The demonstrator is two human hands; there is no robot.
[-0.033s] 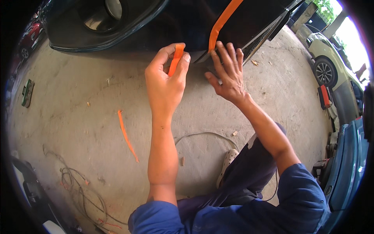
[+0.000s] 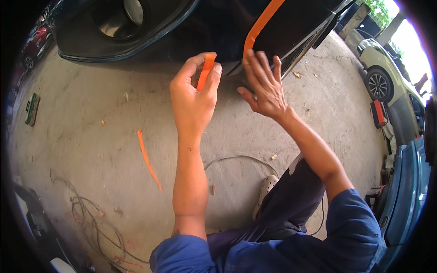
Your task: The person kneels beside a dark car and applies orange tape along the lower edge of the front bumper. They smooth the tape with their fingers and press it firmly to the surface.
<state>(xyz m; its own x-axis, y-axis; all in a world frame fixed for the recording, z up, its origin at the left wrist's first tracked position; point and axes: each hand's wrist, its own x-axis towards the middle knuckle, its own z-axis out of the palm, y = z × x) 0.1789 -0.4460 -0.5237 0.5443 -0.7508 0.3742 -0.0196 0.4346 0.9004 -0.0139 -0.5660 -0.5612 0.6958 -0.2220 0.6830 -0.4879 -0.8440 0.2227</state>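
A dark car bumper with a round lamp recess spans the top. Down it runs a strip of orange tape, bending near the bumper's lower edge. My right hand lies with fingers stretched out against that edge, fingertips over the tape's lower end. To its left, my left hand is raised just below the bumper. It pinches a short piece of orange tape between thumb and fingers; part of the piece is hidden behind the thumb.
A loose orange tape strip lies on the concrete floor. Tangled cable is at lower left, a green case at far left. Right stand a pale car, a red and black box and a blue vehicle panel.
My right hand has shifted slightly, its fingertips now covering the lower end of the tape on the bumper. My left hand stays nearly where it was.
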